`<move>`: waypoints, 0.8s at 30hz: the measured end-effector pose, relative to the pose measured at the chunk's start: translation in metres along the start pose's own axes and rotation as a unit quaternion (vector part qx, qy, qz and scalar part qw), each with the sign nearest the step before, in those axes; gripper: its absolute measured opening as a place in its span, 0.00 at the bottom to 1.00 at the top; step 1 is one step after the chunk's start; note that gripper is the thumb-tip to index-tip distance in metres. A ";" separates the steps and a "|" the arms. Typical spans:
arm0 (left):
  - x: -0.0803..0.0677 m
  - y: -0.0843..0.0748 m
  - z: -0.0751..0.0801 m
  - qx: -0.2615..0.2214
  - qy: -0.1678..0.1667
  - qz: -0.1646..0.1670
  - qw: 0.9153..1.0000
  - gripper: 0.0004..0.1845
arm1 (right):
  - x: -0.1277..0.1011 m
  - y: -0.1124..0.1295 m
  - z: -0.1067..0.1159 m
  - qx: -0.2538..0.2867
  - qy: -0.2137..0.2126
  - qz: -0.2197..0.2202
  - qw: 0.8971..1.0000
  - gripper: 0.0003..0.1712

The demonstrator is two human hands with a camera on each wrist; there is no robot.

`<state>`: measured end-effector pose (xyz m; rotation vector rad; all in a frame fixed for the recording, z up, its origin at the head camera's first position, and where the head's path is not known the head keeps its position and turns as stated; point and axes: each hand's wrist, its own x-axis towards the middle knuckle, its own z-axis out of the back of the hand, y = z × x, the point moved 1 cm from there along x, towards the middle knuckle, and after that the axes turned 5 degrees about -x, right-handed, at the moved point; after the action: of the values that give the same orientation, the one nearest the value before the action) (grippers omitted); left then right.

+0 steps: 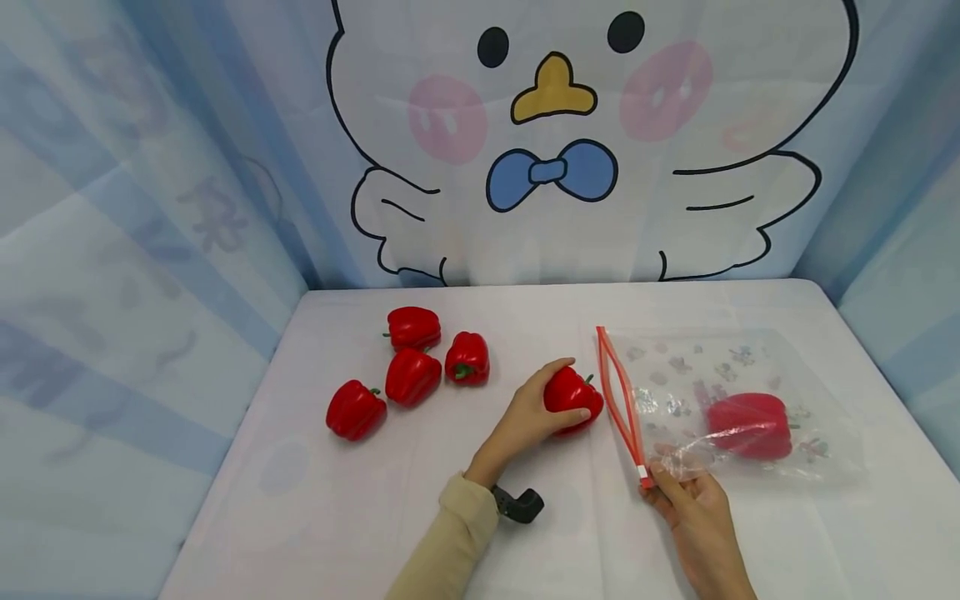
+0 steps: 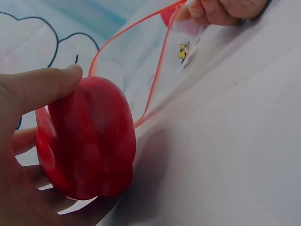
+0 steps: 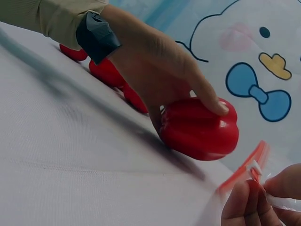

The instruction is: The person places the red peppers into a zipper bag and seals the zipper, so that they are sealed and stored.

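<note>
My left hand (image 1: 528, 417) grips a red bell pepper (image 1: 573, 398), thumb on one side and fingers on the other, just left of the bag's mouth. In the left wrist view this pepper (image 2: 89, 139) appears above the white surface, close to the red-orange rim. A clear printed zip bag (image 1: 675, 367) lies on the right with its red-orange zip edge (image 1: 621, 392) spread apart. Inside the bag sits another red bell pepper (image 1: 750, 427). My right hand (image 1: 697, 517) pinches the near corner of the bag by the white slider (image 3: 254, 168).
Several more red bell peppers (image 1: 412, 377) stand grouped at the table's back left. The white-covered table (image 1: 300, 517) ends at a cartoon-printed curtain (image 1: 555, 242) behind, with blue curtains (image 1: 135, 333) at the sides. A dark wrist device (image 1: 519, 505) is on the left wrist.
</note>
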<state>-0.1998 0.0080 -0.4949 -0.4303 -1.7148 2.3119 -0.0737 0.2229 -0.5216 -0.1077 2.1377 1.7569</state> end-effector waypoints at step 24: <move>0.025 -0.019 -0.040 0.164 0.013 -0.099 0.981 0.44 | -0.001 0.000 0.000 0.004 0.004 0.016 1.000 0.11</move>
<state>-0.2085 0.0579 -0.4898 -0.2130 -1.2649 2.3670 -0.0724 0.2226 -0.5212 -0.0798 2.1642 1.7681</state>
